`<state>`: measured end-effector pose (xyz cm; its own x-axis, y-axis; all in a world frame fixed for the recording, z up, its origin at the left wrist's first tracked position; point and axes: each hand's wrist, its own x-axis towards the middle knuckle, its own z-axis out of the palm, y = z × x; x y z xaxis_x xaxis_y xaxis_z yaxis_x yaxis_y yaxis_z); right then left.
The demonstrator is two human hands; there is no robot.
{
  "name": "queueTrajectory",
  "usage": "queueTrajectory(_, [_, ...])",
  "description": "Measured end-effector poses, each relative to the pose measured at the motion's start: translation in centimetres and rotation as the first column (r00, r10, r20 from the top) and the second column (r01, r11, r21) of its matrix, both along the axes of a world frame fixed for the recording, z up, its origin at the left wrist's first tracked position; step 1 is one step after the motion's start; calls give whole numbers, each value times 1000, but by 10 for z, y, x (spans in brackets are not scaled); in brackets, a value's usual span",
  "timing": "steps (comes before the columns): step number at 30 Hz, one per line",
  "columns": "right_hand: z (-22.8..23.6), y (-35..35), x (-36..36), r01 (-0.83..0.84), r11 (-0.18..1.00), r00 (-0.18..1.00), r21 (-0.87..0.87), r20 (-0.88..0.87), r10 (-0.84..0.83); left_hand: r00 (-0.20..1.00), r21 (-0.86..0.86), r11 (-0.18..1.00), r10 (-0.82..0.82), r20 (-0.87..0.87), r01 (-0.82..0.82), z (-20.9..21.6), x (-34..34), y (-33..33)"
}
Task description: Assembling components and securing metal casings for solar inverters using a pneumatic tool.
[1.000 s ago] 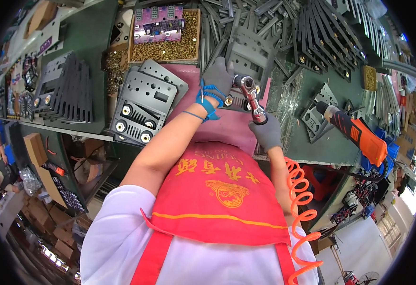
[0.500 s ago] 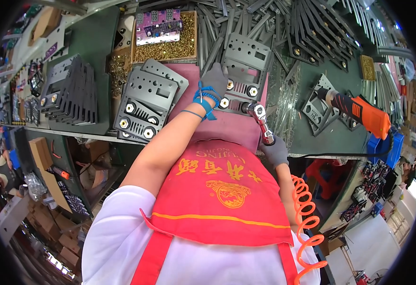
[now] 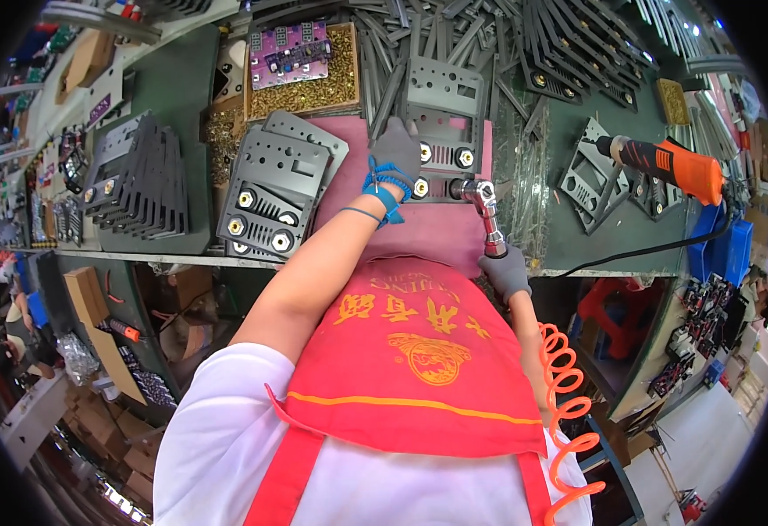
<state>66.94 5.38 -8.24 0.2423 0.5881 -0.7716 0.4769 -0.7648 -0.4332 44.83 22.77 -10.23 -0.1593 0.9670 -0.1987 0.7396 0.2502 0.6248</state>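
A dark grey metal plate (image 3: 441, 98) with holes, slots and brass-coloured nuts lies on a pink pad (image 3: 441, 226) in front of me. My left hand (image 3: 396, 147), in a grey glove with a blue band at the wrist, grips the plate's left edge; its fingertips are partly hidden. Gloved as well, my right hand (image 3: 507, 272) is closed around the handle of a shiny ratchet wrench (image 3: 489, 219). The wrench head sits over the plate's lower right nut position and covers it. Two similar plates (image 3: 274, 167) overlap at the pad's left side.
A wooden box (image 3: 355, 74) of small brass screws, with purple circuit boards (image 3: 289, 54) on it, stands behind. Loose metal strips (image 3: 454, 35) heap at the back. Stacked plates (image 3: 134, 180) stand left. An orange power tool (image 3: 673, 167) lies right, near a coiled orange hose (image 3: 564, 386).
The wrench handle and my right hand have swung slightly rightward, and the handle is more upright. My left hand stays at the plate's edge. The whole view has shifted a little.
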Motion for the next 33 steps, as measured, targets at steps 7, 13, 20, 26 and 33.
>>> queueTrajectory(7, [-12, -5, 1, 10, 997, 1000, 72, 13, -11, 998, 11, 999, 49, 27, -50, -1, -1, -7])
queueTrajectory(13, [-15, -5, 9, -40, 997, 999, 62, 39, 38, 995, -6, 996, 85, 51, -85, 7, -1, -10])
queueTrajectory(20, [53, 26, -14, -261, 958, 964, 121, 78, 253, 994, -22, 996, 90, 64, -89, -6, -5, -13])
queueTrajectory(26, [41, 42, -20, -451, 881, 892, 142, 103, 440, 996, -49, 996, 74, 42, -72, -11, -7, -10])
queueTrajectory(33, [44, 48, -20, -500, 856, 866, 133, 94, 491, 995, -79, 993, 93, 40, -89, -19, -5, -10])
